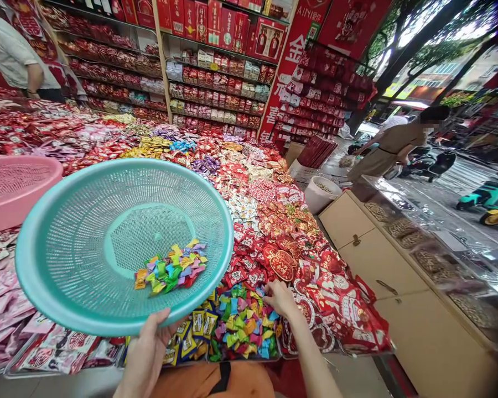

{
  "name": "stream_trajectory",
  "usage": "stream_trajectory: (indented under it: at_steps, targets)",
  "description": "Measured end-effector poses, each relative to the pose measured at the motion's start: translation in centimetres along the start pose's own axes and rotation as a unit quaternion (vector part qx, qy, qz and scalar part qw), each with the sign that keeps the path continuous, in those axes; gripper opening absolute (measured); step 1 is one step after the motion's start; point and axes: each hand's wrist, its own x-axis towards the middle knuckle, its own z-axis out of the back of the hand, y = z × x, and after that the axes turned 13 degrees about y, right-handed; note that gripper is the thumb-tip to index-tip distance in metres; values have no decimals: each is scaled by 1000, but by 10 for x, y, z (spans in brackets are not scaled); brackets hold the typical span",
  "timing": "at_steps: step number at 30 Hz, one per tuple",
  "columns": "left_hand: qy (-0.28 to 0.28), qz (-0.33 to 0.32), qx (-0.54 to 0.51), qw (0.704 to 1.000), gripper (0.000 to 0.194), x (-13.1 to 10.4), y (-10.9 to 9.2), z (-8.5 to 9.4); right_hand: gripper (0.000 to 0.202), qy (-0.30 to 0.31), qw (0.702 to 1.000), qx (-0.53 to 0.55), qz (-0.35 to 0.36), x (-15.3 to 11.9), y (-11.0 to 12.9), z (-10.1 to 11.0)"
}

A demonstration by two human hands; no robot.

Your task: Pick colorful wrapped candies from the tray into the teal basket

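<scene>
Turquoise, round, perforated basket (157, 218) holds small, glossy wrapped candies (172, 269).

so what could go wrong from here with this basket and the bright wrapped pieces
The left hand grips the turquoise basket by its near rim, so the basket might tip, and the wrapped pieces inside, bunched off-centre, could slide. The right hand is at the multicoloured pile, right beside red packets, so a wrong item might get picked up.

A beige cabinet (390, 262) stands just right of the white bucket (317, 202); a teal scooter (481, 193) is farther right.
</scene>
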Motion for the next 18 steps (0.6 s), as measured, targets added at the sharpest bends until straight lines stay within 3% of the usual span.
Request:
stream_trajectory:
  at_steps: [5, 11, 18]
  targets:
    - [-3, 3, 5, 1000, 44, -2, -1, -3, 4, -4, 1000, 5, 7, 3, -2, -4]
    - [1, 6, 15, 1000, 49, -3, 1, -2, 12, -18, 999, 14, 23, -2, 1, -3]
    - [2, 11, 10, 1000, 58, -7, 1, -8, 16, -63, 993, 81, 64, -26, -4, 26]
